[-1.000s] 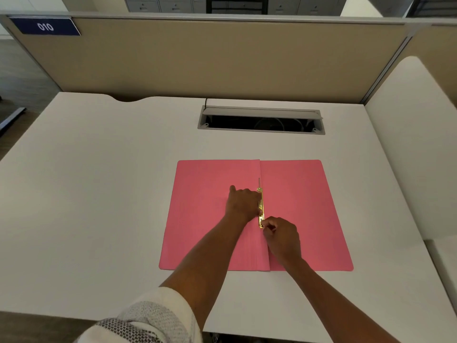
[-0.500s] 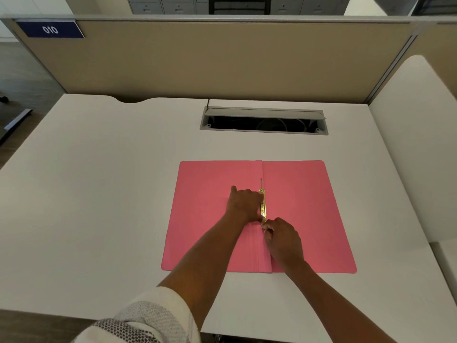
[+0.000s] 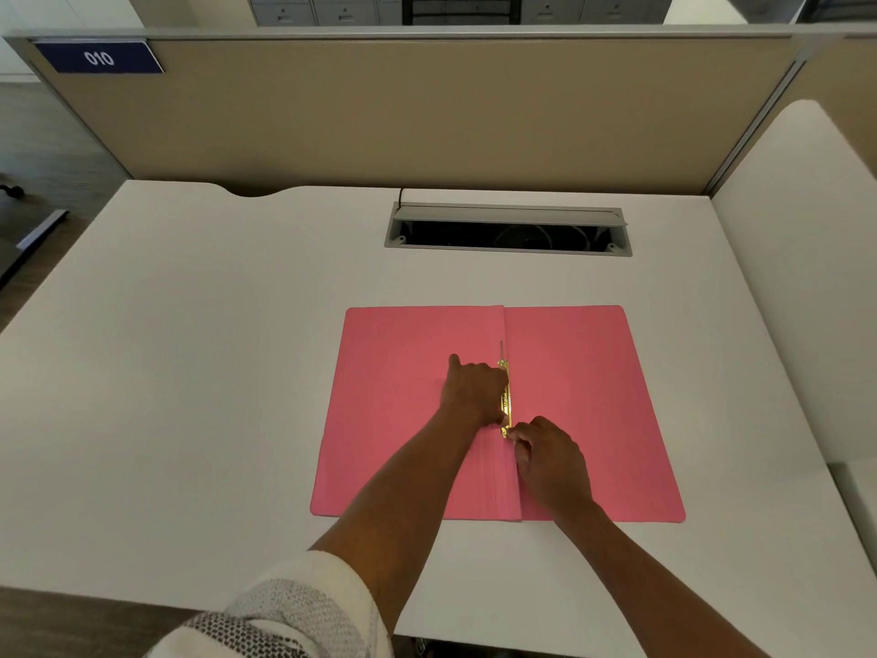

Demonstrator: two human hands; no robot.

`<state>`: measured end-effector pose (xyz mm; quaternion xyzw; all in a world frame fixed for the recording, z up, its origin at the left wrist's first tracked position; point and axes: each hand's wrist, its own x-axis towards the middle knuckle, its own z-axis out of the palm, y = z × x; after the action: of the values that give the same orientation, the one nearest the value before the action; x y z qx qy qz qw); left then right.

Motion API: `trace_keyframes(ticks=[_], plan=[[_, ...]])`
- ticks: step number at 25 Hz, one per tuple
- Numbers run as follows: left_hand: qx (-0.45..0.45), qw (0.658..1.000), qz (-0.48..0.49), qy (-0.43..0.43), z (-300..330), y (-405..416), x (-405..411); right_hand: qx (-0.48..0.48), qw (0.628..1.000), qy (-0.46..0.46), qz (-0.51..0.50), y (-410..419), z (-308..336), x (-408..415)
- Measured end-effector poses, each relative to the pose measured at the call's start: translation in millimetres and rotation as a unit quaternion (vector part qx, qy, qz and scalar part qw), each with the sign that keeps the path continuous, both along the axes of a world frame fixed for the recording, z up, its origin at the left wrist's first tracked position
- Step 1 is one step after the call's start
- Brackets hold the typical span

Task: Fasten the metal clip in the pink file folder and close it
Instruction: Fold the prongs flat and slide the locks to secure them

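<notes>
**Pink folder lies open on white table, hands at its clip**

White laminate covers the table (image 3: 190, 372), which sits in a cubicle walled by a beige partition (image 3: 427, 111) bearing a blue plate (image 3: 99, 57) marked 010. A grey cable hatch (image 3: 508, 228) stands open at the far side of the table, dark inside. A second white surface (image 3: 797, 277) adjoins on the right. Grey cabinets (image 3: 303, 7) show beyond the partition.

The folder (image 3: 593, 396) lies flat and open near the table's front edge, both leaves spread, its spine running away from the person. A gold metal clip (image 3: 506, 396) runs along the spine, a thin prong reaching past its far end.

The left hand (image 3: 474, 389) presses palm-down on the left leaf just beside the clip, fingers curled, one finger stretched forward. The right hand (image 3: 550, 460) pinches the clip's near end with thumb and fingertips. A patterned white sleeve (image 3: 294, 610) covers the left upper arm.
</notes>
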<state>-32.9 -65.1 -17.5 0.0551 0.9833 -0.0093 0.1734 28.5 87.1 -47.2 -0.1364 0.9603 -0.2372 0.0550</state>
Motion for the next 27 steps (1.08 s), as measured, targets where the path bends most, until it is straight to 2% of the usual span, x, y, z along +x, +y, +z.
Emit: trace_keyframes(ticks=[23,27], plan=[[-0.002,1.000,0.002,-0.003,-0.6,-1.1,0.6,0.004,0.999,0.018,-0.045,-15.4,-3.5,33.0],[-0.007,1.000,-0.004,0.000,-0.3,-0.7,1.0,0.002,0.999,0.022,-0.028,-13.0,-5.0,40.0]])
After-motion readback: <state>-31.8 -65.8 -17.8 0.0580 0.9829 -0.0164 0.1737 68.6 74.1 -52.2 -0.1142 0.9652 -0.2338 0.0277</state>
